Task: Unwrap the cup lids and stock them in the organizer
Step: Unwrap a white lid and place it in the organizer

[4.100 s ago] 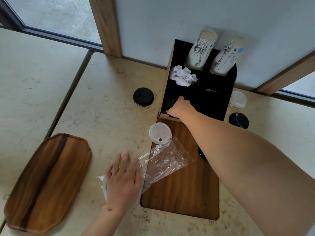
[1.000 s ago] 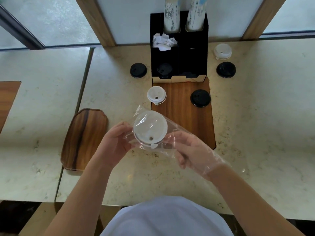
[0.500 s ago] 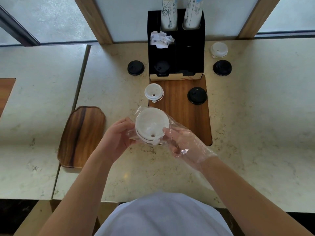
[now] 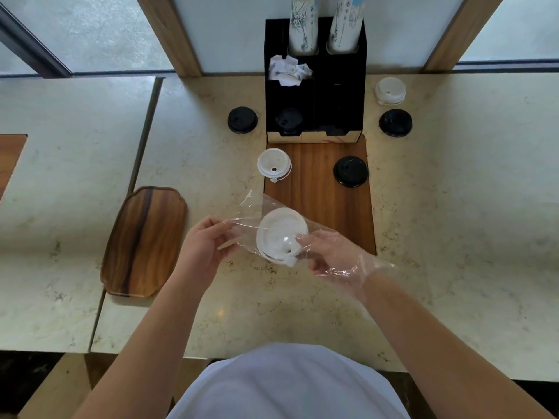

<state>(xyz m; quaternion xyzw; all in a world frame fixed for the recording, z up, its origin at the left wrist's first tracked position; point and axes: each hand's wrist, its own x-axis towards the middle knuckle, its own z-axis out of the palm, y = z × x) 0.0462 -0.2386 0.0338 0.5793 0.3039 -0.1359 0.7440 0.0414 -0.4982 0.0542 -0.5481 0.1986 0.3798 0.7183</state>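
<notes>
Compared with half a second earlier, the stack of round white plastic cup lids (image 4: 279,234) is tilted further toward the person, and the clear plastic wrapper (image 4: 257,211) is drawn out more to the 10 o'clock side. The left hand (image 4: 202,247), at 9 o'clock of the stack, pinches the wrapper's edge between thumb and fingers, palm turned inward. The right hand (image 4: 332,255), inside the wrapper film at 3 o'clock, grips the stack's rim with its fingertips (image 4: 302,237). The stack is held above the beige marble counter (image 4: 453,207), at 6 o'clock of the black compartmented organizer (image 4: 338,95), near the rectangular wooden board (image 4: 320,195). A loose white lid (image 4: 273,166) lies at the board's 10 o'clock corner.
</notes>
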